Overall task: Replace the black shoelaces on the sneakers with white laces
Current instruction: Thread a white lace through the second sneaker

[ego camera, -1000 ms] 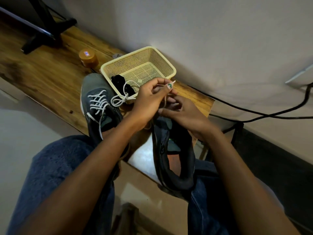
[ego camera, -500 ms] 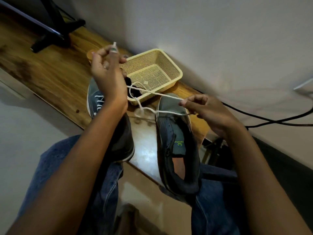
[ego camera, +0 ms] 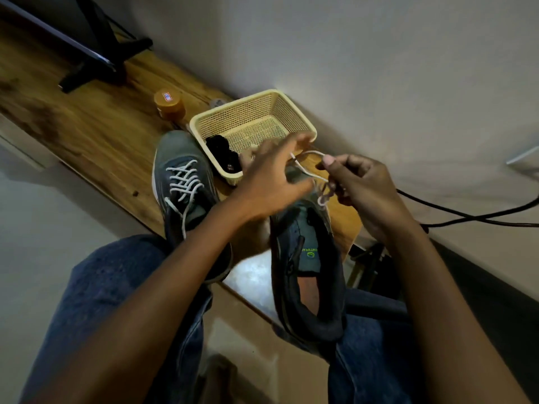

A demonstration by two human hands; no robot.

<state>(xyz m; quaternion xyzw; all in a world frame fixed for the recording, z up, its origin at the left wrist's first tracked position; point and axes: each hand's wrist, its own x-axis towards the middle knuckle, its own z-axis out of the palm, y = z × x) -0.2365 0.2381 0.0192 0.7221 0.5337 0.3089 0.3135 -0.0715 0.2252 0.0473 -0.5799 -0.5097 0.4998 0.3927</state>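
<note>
A grey sneaker (ego camera: 309, 258) with no lace through most of its eyelets lies on my lap, toe toward the table. My right hand (ego camera: 361, 185) pinches a white lace (ego camera: 309, 170) above its toe, and a loop of lace hangs below the fingers. My left hand (ego camera: 271, 176) hovers just left of it, blurred, with fingers spread and straight beside the lace's free end. The second grey sneaker (ego camera: 183, 182) stands on the wooden table (ego camera: 96, 132), laced in white. Black laces (ego camera: 221, 154) lie bunched in a cream mesh basket (ego camera: 291, 112).
An orange jar (ego camera: 169, 104) stands behind the basket's left corner. A black monitor stand (ego camera: 99, 53) occupies the table's far left. Black cables (ego camera: 466, 217) run along the wall at right. My knees in blue jeans (ego camera: 110, 287) sit under the table edge.
My left hand has dropped from its raised position over the basket's left side back to the right shoe's toe and has opened. The right hand still pinches the lace.
</note>
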